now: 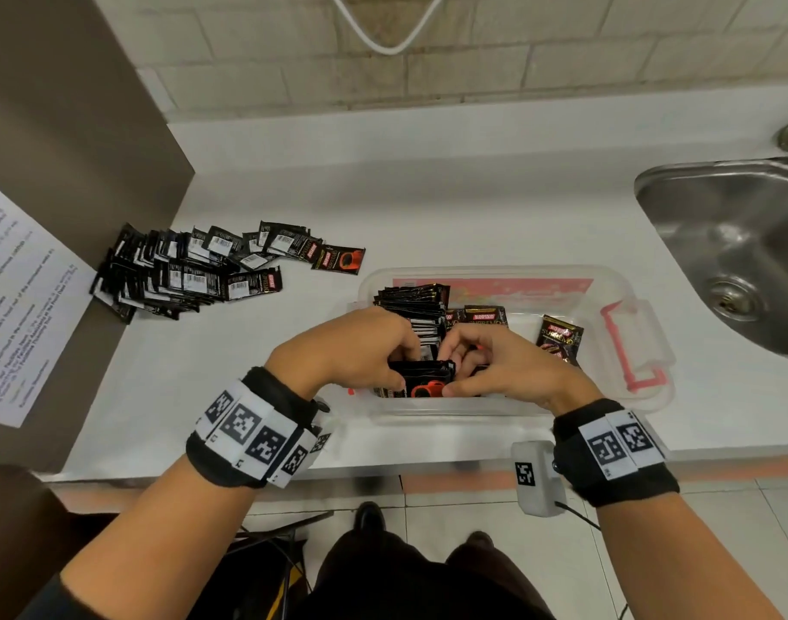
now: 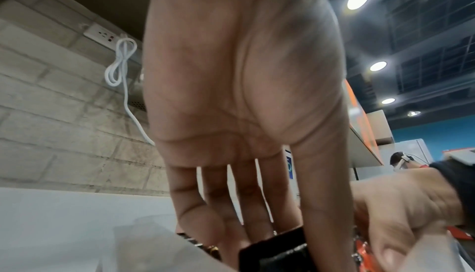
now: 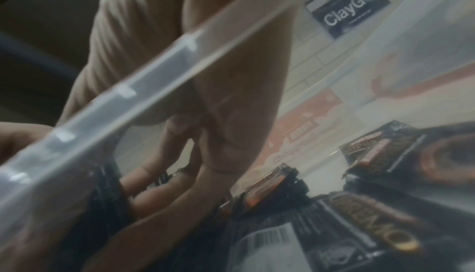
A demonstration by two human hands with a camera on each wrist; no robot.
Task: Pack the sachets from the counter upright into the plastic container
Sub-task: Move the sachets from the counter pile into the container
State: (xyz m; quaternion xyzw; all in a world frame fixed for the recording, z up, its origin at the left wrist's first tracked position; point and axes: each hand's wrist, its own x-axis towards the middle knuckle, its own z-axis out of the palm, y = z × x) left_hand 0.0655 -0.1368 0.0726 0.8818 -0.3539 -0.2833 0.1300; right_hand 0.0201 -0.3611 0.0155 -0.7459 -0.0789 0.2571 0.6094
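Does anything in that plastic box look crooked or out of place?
Yes. One sachet leans alone near the right end of the container, apart from the upright row at the left end. Both hands are busy in that row.

A steel sink (image 1: 736,243) sits at three o'clock, sunk into the white surface (image 1: 428,208). A printed paper sheet (image 1: 21,302) hangs at nine o'clock, and a white cable (image 1: 385,35) loops down the brick wall (image 1: 562,47) at twelve.
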